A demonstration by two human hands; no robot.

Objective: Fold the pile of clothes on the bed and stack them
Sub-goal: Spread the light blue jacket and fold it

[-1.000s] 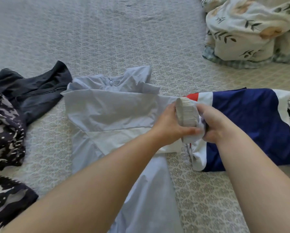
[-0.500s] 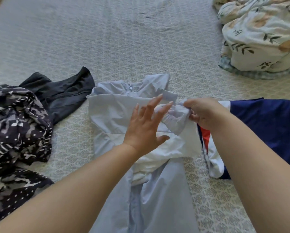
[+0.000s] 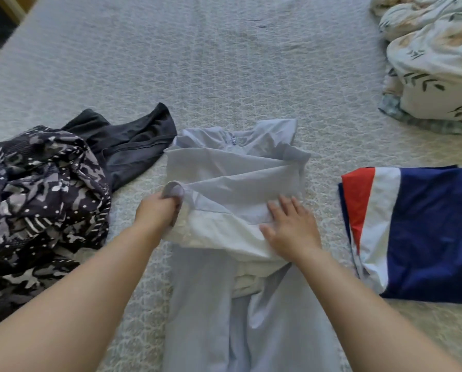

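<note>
Jacket mid-fold: left hand pinches the cuff, right hand flat, unclenched; should lay sleeve square across jacket, then smooth.

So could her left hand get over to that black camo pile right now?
Probably yes. The camo pile lies just beside the left hand with only bare bed cover between, but that hand is gripping the pale blue garment's cuff and must let go first.

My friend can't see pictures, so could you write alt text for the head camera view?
Two hands fold a pale blue garment on a bed: the left hand grips its sleeve cuff, the right hand lies flat. Unfolded dark clothes lie left, a folded navy, white and red garment right.
</note>
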